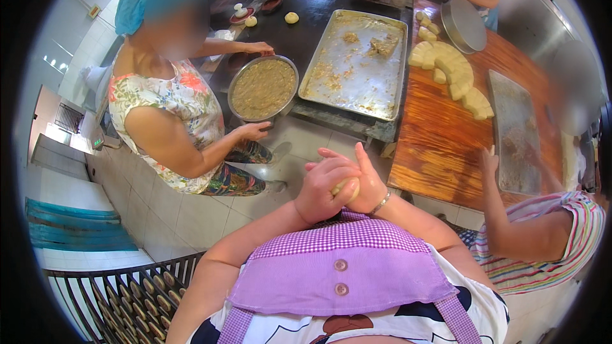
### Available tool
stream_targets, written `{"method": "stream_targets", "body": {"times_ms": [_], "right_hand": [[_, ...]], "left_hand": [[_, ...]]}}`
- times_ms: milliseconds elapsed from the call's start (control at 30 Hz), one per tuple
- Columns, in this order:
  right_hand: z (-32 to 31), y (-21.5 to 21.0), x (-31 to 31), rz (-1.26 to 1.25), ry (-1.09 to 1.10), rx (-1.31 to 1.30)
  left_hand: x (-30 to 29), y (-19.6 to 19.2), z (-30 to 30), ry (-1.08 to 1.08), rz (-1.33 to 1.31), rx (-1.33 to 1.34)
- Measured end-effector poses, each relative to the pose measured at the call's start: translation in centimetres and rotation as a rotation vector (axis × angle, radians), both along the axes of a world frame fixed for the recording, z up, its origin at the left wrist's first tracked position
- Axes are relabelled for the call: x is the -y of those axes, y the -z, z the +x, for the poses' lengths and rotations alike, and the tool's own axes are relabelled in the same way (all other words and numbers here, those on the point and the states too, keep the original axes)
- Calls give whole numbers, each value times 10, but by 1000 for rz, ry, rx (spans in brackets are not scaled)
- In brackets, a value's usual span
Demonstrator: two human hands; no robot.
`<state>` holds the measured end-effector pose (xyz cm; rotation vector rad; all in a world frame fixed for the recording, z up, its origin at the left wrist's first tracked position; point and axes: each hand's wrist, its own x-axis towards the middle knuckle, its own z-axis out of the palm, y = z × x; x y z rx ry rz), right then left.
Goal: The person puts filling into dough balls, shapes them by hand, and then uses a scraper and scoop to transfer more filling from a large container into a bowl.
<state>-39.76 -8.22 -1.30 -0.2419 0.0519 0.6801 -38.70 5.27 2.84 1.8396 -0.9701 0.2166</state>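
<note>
A pale ball of dough sits pressed between my two palms, above my purple checked apron. My left hand cups it from the left, fingers curled over it. On the other side, my right hand closes against the dough, thumb raised, a thin bangle on the wrist. Only a small patch of the dough shows between the hands.
A person in a blue hair cover holds a round pan of brown filling. Beside it lies a big metal tray with crumbs. Dough pieces line a wooden table. Another person's arm reaches in at right. A dark rack stands lower left.
</note>
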Motion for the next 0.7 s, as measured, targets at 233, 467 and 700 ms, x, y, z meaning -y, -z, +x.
{"method": "stream_targets", "body": {"times_ms": [233, 467, 700], "right_hand": [[2, -12, -7, -188, 137, -47], [58, -77, 5, -703, 595, 460], [39, -39, 47, -812, 573, 481]], "left_hand": [[-8, 9, 9, 20, -18, -151], [-19, 3, 20, -64, -376, -1220], [-16, 36, 26, -188, -727, -1506]]}}
